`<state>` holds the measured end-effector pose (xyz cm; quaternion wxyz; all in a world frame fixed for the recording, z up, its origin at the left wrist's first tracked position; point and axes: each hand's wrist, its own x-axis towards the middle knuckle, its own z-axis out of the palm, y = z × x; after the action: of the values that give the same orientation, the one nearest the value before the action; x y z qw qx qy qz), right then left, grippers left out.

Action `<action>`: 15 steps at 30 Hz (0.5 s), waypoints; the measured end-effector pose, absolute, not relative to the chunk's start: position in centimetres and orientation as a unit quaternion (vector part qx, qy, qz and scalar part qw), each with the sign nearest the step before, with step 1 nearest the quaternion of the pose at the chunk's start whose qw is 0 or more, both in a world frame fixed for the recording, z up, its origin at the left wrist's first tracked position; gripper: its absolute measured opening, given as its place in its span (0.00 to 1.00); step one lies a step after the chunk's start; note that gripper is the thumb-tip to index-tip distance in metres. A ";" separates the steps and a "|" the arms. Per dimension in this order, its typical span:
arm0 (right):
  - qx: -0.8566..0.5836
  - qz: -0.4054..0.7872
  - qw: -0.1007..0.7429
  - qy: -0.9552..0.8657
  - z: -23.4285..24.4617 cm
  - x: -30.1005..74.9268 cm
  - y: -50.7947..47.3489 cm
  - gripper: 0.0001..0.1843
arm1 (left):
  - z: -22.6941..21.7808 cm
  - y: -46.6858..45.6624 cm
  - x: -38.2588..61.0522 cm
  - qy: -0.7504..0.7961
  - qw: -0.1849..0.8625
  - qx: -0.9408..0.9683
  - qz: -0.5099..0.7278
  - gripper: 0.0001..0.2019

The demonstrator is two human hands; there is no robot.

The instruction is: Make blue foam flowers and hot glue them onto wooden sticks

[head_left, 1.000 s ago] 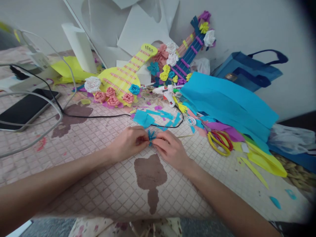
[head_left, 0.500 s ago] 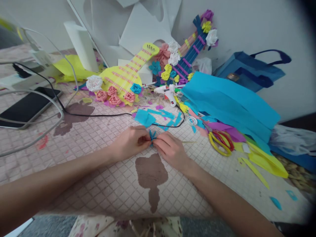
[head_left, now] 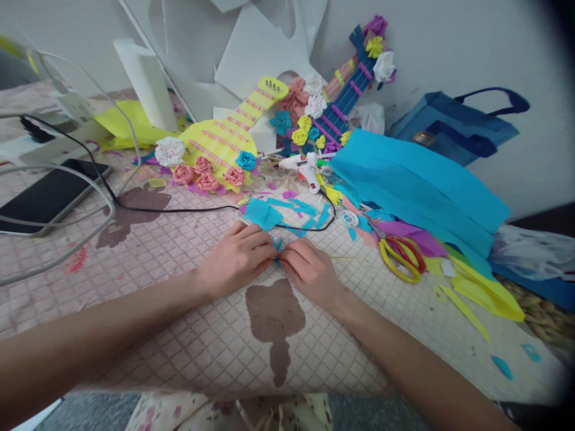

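Between my two hands is a small blue paper flower (head_left: 277,244) with pointed petals, mostly covered by fingertips. My left hand (head_left: 240,254) pinches it from the left, fingers bent over it. From the other side my right hand (head_left: 309,272) pinches the same flower. A thin stick (head_left: 345,258) shows just right of my right hand; whether the fingers hold it is hidden. Just beyond the hands lie a light-blue paper piece (head_left: 263,214) and several blue paper strips (head_left: 305,208) on the quilted cover (head_left: 188,335).
A white glue gun (head_left: 308,170) with a black cord lies behind the strips. Yellow-and-red scissors (head_left: 401,260) and large blue paper (head_left: 417,179) are at right. A yellow paper guitar (head_left: 224,140) and a blue one (head_left: 344,111) stand behind. A phone (head_left: 49,194) lies left.
My left hand has rolled forward, so its back and fingers now cover more of the flower. My right hand stays nearly in place.
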<state>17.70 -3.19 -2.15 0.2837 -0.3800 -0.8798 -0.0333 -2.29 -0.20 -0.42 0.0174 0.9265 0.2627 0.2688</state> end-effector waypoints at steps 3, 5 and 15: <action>-0.384 -0.026 0.282 -0.879 -2.2 17.8 -3.2 0.13 | -0.5 -0.2 -2.1 0.261 0.002 0.928 0.265 0.08; -0.387 -0.014 0.282 -0.878 -2.3 17.9 -3.2 0.13 | -0.6 -0.2 -2.1 0.259 0.000 0.930 0.261 0.09; -0.380 -0.007 0.298 -0.876 -2.2 18.2 -3.2 0.07 | -0.6 -0.3 -1.9 0.276 0.020 0.933 0.231 0.10</action>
<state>18.16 -3.17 -2.22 0.2978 -0.3796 -0.8759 -0.0068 -1.92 -0.32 -0.60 0.0198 0.9327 0.2761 0.2312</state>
